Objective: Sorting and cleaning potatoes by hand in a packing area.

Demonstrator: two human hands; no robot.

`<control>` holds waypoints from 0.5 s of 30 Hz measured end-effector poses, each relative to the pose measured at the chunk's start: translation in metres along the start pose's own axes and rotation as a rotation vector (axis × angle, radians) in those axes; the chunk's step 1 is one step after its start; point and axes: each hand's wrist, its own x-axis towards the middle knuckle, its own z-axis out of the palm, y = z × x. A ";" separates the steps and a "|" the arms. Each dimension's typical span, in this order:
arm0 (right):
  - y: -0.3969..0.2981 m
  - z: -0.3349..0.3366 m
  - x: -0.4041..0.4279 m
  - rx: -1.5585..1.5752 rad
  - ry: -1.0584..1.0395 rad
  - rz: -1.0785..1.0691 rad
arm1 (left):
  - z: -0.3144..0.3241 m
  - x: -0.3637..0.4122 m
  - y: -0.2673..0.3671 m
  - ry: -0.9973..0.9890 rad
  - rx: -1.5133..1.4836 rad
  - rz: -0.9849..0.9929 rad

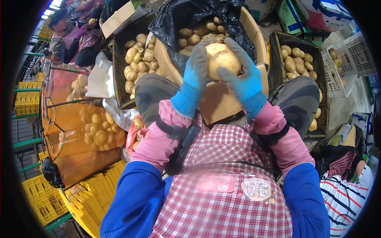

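Observation:
Both my hands wear blue knit gloves with grey coated palms. Between them they hold one large pale potato (223, 61) above a cardboard box (253, 32). My left hand (196, 70) presses the potato's left side. On its right side lie the fingers of my right hand (245, 67), with the thumb across its front. A black plastic bag (168, 32) lines the box, and smaller potatoes (193, 38) lie inside it. The box stands between my knees, its near flap (220, 102) folded down towards me.
At left, a dark crate (117, 74) holds potatoes, beside orange mesh bags (68, 142) on a metal frame. Another dark potato crate (321, 74) and a white plastic basket (342, 68) stand at right. Yellow crates (92, 196) lie lower left. Other people (74, 41) sit nearby.

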 end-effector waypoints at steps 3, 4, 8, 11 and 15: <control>-0.020 -0.012 0.011 0.446 0.091 0.347 | 0.006 -0.011 0.017 -0.133 -0.062 -0.077; -0.027 -0.015 0.011 0.539 0.135 0.442 | 0.008 -0.009 0.018 -0.146 -0.003 -0.016; -0.007 -0.019 0.017 0.675 0.199 0.394 | 0.020 0.000 0.019 -0.156 0.129 0.100; -0.001 -0.015 0.027 0.838 0.174 0.425 | 0.010 0.010 0.022 -0.180 0.118 0.114; -0.016 0.008 0.025 -0.255 0.022 -0.175 | -0.013 0.004 0.020 -0.054 0.233 0.270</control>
